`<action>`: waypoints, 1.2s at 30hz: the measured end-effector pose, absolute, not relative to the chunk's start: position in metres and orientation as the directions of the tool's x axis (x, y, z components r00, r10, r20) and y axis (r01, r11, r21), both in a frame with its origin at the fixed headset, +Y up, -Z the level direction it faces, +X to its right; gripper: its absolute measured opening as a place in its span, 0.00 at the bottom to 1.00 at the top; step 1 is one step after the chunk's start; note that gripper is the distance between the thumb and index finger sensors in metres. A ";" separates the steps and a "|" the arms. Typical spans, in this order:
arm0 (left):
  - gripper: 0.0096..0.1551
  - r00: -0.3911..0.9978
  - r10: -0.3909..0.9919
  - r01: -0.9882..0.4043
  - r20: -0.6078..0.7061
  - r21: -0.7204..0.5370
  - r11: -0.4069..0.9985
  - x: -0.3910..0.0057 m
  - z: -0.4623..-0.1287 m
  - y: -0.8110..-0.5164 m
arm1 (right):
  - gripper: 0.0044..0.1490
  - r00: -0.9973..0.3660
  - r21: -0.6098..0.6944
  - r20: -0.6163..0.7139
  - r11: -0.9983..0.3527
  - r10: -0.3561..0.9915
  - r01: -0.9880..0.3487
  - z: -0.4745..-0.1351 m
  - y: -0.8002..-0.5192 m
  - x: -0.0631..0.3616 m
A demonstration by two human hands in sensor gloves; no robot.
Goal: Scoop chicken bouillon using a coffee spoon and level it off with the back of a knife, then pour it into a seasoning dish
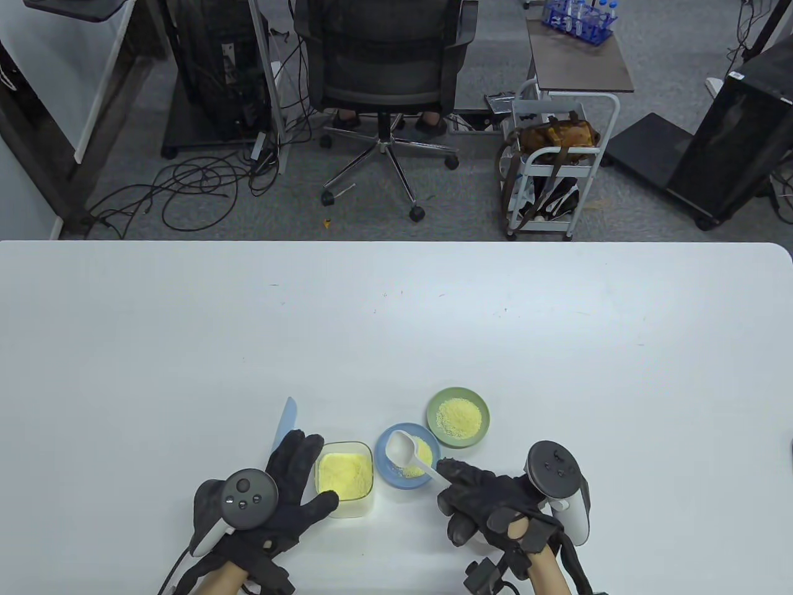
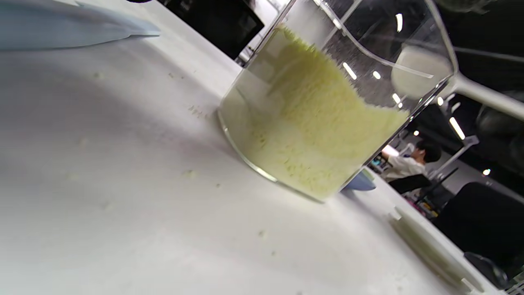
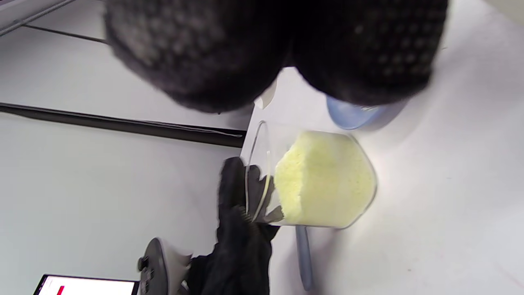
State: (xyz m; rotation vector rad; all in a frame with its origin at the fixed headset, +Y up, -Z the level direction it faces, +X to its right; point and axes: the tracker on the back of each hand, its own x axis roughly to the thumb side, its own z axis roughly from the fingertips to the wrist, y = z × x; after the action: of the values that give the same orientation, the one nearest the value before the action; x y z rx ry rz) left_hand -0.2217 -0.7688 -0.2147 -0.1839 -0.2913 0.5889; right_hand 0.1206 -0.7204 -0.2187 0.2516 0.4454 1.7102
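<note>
Both gloved hands sit nearest the camera at the bench's (image 1: 186,347) six-o'clock edge, each with a tracker strapped to its back. Left hand (image 1: 272,496) lies at about seven o'clock, its fingers (image 1: 296,451) straight and spread, with the thumb reaching toward three o'clock to touch the near wall of the clear container (image 1: 345,478); the other fingers lie alongside the container's nine-o'clock wall. That square container holds yellow chicken bouillon (image 1: 342,474) filling much of it. Just beyond the left fingertips, at eleven o'clock from the hand, the pale blue knife (image 1: 284,423) lies flat on the bench, its tip pointing to twelve.

Right hand (image 1: 495,505) is at about five o'clock, fingers curled, pinching the handle end of the white coffee spoon (image 1: 410,453). The spoon slants toward ten o'clock, and its bowl hangs over the blue seasoning dish (image 1: 386,474), which stands just at three o'clock of the container. The bowl looks white inside; I cannot tell whether any powder is left in it. Yellow grains lie in the blue dish under the spoon. A green dish (image 1: 433,409) holding a paler heap of grains stands at one o'clock of the blue one, nearly touching it. In the left wrist view, loose crumbs are scattered over the bench beside the container.
</note>
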 end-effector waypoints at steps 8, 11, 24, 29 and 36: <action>0.54 0.750 0.627 -0.563 0.209 -0.294 0.772 -0.222 -0.215 -0.773 | 0.27 -0.426 0.480 0.016 -0.381 0.904 -0.790 -0.241 -0.703 0.072; 0.54 0.748 0.631 -0.566 0.205 -0.297 0.769 -0.222 -0.215 -0.772 | 0.26 -0.485 0.469 0.020 -0.436 0.874 -0.768 -0.249 -0.700 0.057; 0.53 0.752 0.633 -0.562 0.186 -0.323 0.762 -0.224 -0.217 -0.773 | 0.25 -0.687 0.560 0.049 -0.590 0.725 -0.582 -0.259 -0.687 0.011; 0.53 0.752 0.633 -0.562 0.186 -0.321 0.762 -0.224 -0.217 -0.773 | 0.26 -0.678 0.637 0.012 -0.529 0.735 -0.561 -0.261 -0.691 0.004; 0.53 0.747 0.641 -0.565 0.175 -0.342 0.751 -0.225 -0.217 -0.773 | 0.25 -0.485 0.671 -0.171 -0.258 0.858 -0.695 -0.263 -0.715 0.014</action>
State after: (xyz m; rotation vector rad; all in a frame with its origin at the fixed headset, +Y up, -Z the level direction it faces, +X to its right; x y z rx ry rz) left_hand -0.2246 -0.7728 -0.2169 -0.2767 -0.2911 0.6686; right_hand 0.0141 -0.7147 -0.2633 0.2780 0.8613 1.9028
